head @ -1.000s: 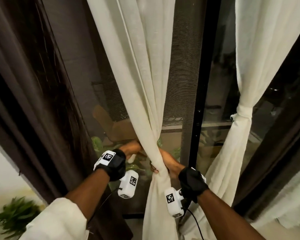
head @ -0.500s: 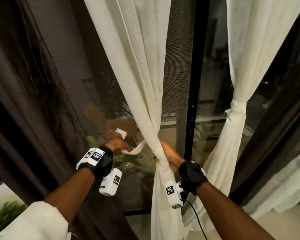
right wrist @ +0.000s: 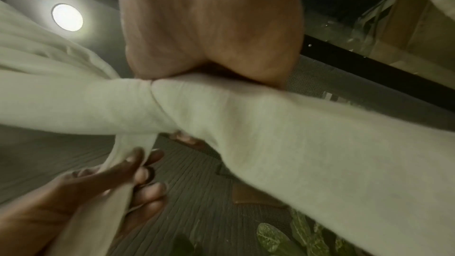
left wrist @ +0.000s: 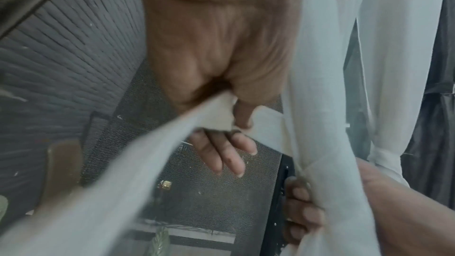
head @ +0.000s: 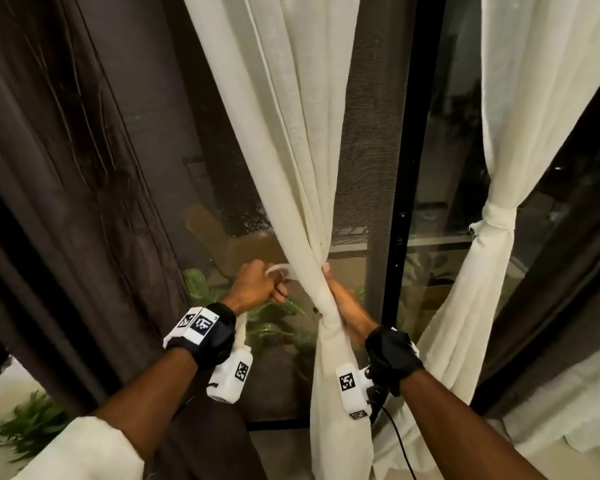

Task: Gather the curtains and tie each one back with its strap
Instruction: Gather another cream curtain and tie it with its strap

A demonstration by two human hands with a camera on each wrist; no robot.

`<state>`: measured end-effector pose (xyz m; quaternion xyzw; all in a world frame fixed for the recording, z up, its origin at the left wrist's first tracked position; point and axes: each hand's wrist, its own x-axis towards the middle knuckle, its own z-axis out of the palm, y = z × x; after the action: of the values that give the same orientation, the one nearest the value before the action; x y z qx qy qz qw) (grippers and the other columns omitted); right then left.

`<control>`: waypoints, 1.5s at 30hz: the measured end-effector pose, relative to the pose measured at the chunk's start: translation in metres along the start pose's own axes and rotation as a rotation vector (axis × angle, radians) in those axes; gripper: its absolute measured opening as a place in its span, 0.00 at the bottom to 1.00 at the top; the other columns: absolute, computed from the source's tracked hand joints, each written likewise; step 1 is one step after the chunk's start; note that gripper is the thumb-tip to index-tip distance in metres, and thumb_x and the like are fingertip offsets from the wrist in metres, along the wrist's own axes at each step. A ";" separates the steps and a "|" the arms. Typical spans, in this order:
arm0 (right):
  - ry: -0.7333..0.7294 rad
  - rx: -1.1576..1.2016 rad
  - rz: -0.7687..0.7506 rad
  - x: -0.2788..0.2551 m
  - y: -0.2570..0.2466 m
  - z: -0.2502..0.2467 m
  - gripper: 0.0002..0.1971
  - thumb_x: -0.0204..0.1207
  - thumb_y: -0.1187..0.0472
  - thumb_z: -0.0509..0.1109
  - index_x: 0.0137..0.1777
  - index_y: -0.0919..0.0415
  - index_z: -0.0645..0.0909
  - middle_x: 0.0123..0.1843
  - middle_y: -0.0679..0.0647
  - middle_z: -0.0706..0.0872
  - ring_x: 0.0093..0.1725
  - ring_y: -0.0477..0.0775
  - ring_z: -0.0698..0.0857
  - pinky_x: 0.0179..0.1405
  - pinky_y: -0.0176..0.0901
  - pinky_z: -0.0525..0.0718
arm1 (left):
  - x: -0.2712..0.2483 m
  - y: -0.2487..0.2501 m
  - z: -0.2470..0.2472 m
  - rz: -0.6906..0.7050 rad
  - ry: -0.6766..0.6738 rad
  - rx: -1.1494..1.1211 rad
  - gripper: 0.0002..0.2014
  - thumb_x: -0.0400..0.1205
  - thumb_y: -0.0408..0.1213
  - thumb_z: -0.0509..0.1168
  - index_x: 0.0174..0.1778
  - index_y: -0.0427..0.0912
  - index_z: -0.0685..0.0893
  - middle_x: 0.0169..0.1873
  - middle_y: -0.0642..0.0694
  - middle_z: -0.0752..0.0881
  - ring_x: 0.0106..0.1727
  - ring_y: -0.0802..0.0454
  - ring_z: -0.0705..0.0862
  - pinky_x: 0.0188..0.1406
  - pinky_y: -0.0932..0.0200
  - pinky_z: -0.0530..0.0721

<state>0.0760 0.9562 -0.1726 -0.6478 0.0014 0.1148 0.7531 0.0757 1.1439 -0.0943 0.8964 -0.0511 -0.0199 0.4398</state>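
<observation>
Clamping gathered curtain (head: 326, 299) mid-frame with right hand (head: 343, 303); left hand (head: 257, 287) pinches strap (head: 281, 270). Risk: strap slips, bunch fans out.

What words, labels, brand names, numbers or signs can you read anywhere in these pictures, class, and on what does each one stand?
No readable text appears in any view.
The wrist cameras carry black-and-white square marker patterns: codes, not letters or numbers.
The cream curtain, its strap, the tied curtain, the dark drape and the door frame bear no lettering.
</observation>
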 end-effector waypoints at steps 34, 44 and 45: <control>0.098 -0.808 -0.416 -0.008 0.000 0.012 0.49 0.66 0.29 0.49 0.82 0.61 0.55 0.68 0.57 0.79 0.66 0.57 0.81 0.62 0.51 0.78 | -0.004 0.040 -0.010 -0.185 -0.682 -0.389 0.18 0.91 0.38 0.50 0.68 0.30 0.77 0.38 0.48 0.88 0.43 0.52 0.89 0.64 0.33 0.80; 0.193 -0.447 -0.389 -0.009 -0.008 0.031 0.24 0.85 0.36 0.47 0.70 0.45 0.76 0.71 0.50 0.82 0.72 0.53 0.77 0.76 0.52 0.70 | 0.001 0.001 0.039 0.002 0.099 0.011 0.30 0.61 0.50 0.83 0.57 0.48 0.83 0.50 0.52 0.89 0.51 0.52 0.87 0.47 0.61 0.85; 0.205 -0.459 -0.371 -0.004 -0.004 0.031 0.25 0.84 0.35 0.47 0.68 0.45 0.77 0.68 0.49 0.84 0.69 0.53 0.79 0.73 0.53 0.73 | 0.003 -0.004 0.044 -0.012 0.115 0.008 0.35 0.60 0.51 0.83 0.62 0.46 0.83 0.54 0.50 0.89 0.54 0.49 0.88 0.49 0.58 0.85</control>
<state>0.0678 0.9855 -0.1628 -0.7983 -0.0669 -0.0934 0.5912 0.0755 1.1113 -0.1245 0.8982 -0.0202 0.0292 0.4382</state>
